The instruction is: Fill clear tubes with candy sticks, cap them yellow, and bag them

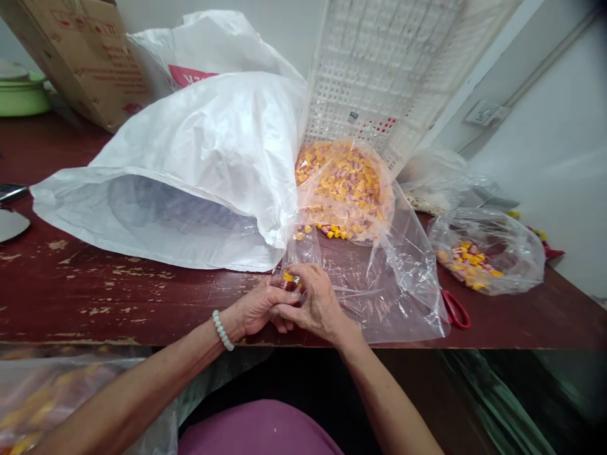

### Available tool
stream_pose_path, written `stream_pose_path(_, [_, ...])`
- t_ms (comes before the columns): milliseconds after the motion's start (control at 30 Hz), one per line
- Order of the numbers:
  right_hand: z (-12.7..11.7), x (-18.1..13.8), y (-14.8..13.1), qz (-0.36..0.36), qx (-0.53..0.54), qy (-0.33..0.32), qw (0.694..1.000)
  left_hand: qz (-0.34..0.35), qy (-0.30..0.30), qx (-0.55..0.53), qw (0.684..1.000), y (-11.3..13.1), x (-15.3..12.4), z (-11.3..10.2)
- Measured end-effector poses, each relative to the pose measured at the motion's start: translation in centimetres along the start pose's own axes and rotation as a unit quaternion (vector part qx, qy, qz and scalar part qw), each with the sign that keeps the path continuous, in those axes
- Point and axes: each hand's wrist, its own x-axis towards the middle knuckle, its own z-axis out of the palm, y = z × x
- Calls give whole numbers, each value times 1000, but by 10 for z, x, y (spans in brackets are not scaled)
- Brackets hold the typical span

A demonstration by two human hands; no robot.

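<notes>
My left hand (262, 308), with a beaded bracelet at the wrist, and my right hand (317, 302) meet near the table's front edge. Pinched between their fingers is a small red piece with a yellow top (287, 278); its exact kind is too small to make out. Just beyond, a clear plastic bag (403, 297) lies spread on the table, its back part full of similar yellow and red pieces (348, 180). Fingers partly hide the held piece. To the left, a large white woven sack (222, 139) lies with its mouth facing me.
A white perforated crate (374, 69) leans behind the bag. Right of it are red-handled scissors (456, 309) and a smaller clear bag (516, 253) with some pieces. A cardboard box (90, 57) and a green basin (23, 98) stand at back left on the worn red table (142, 297).
</notes>
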Motion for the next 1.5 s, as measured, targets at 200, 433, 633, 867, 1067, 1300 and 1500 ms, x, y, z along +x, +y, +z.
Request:
stream_pose_path(200, [-23,41,73,193,-15,102,976,29,33,24,999,12,-1,-5])
stream_pose_path(433, [-19,79,147,244,-91,140,955,60,19,15,998,6,-1,-11])
stream_pose_path(633, [-14,69,125,244,-51,154,956,77,24,50,996,9,-6,-11])
stream_pose_path(867, [-32,15,10,91,135,117,980,84,50,144,985,6,-5,-7])
stream_pose_path(1067, [-34,8,-25,-54,30,41,997,73,56,230,969,4,-7,5])
stream_pose_path(1300, [-34,3,-22,-25,-32,61,997,66,40,188,979,9,-12,12])
stream_pose_path(1500, [-17,-9,-26,-40,-68,-4,997,27,55,78,995,-2,-11,13])
